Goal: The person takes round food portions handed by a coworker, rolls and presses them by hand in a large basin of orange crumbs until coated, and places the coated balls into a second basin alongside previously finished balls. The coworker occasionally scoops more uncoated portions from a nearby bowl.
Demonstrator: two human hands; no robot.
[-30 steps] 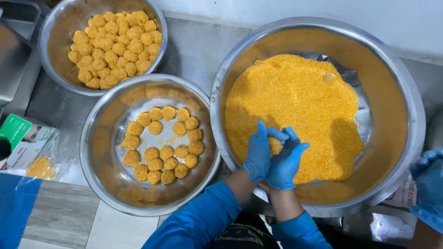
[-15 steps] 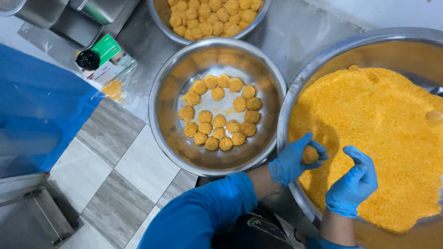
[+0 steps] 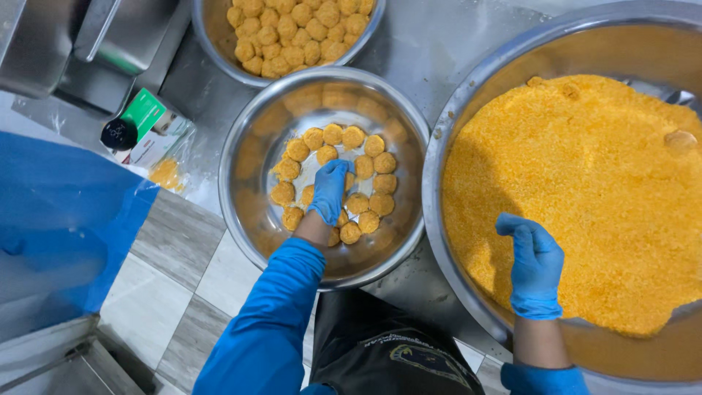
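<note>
Gloved hands over steel bowls of orange crumb and coated balls.

The right hand [image 3: 536,265], blue-gloved, hovers loosely curled and empty over the orange crumb mixture [image 3: 585,197] in the large steel bowl [image 3: 468,110]. The left hand [image 3: 330,190], fingers bent downward, rests among round crumb-coated balls [image 3: 365,167] in the medium steel bowl [image 3: 248,132]; its grip cannot be made out. Beyond it on the counter [image 3: 417,51], another steel bowl [image 3: 212,44] holds more balls.

Blue gloves on both: left hand [image 3: 329,192] over golden-orange balls [image 3: 364,167] in a shiny silver middle bowl [image 3: 248,183], right hand [image 3: 536,265] over bright orange-yellow crumbs [image 3: 585,190] in the large steel bowl [image 3: 468,110]. Sleeves bright blue, apron [image 3: 387,351] black. Green-and-white box [image 3: 150,121], black cap, grey-and-white floor tiles [image 3: 172,278].
</note>
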